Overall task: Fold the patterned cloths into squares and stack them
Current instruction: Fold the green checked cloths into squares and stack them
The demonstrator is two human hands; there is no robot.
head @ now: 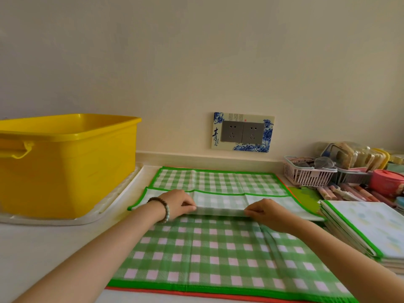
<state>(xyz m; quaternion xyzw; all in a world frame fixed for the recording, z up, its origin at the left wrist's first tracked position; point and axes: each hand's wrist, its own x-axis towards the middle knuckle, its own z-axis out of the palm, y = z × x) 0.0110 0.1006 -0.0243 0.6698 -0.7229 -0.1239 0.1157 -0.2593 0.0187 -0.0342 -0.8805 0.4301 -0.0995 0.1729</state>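
**Both hands pinching a fold across the green checked cloth**

Nearest edge of the table (43, 248): an orange-red hem (166, 292) peeks out from under the near border of the green checked cloth (218, 256). That looks like a second cloth lying beneath. The near half of the green cloth lies flat and face up, with one long crease running down its right side.

Mid-cloth: the left hand (178, 203), beaded bracelet on its wrist, and the right hand (265, 213) are a little apart on the same raised fold line. Each has thumb and fingertips closed on the cloth. Between them the fold stands up as a low ridge.

Just beyond the ridge is a paler strip of the cloth's reverse side, bordered in green on its far side. Behind it lies another band of green check; I cannot tell whether this is the same cloth or another one.

Right of the hands: a stack of folded cloths (358, 232), green-hemmed, pale dotted face on top, touching the checked cloth's edge.

Left: a yellow tub (65, 171) sitting on a white tray (113, 204).

Far right: a pink basket (308, 174) amid clutter. On the wall, a double socket (242, 132) in a blue-and-white surround.
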